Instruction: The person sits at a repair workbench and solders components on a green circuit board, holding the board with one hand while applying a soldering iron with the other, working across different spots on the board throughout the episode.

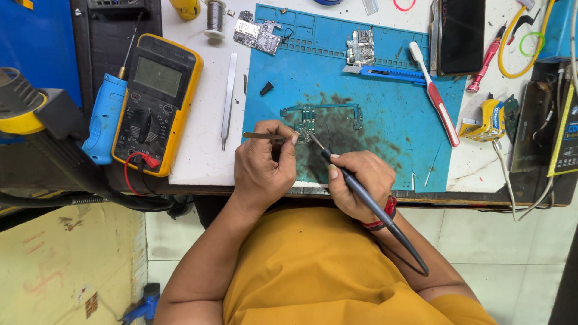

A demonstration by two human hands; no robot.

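Observation:
A small green circuit board lies on the stained blue work mat. My left hand pinches metal tweezers whose tips point at the board's lower edge. My right hand grips a black soldering iron like a pen, its thin tip touching down beside the tweezers on the board. The iron's dark cord loops back past my right wrist, which wears a red band.
A yellow multimeter and blue tool lie left. Spare tweezers, solder spool, two more boards, a blue knife, a toothbrush and a phone crowd the bench.

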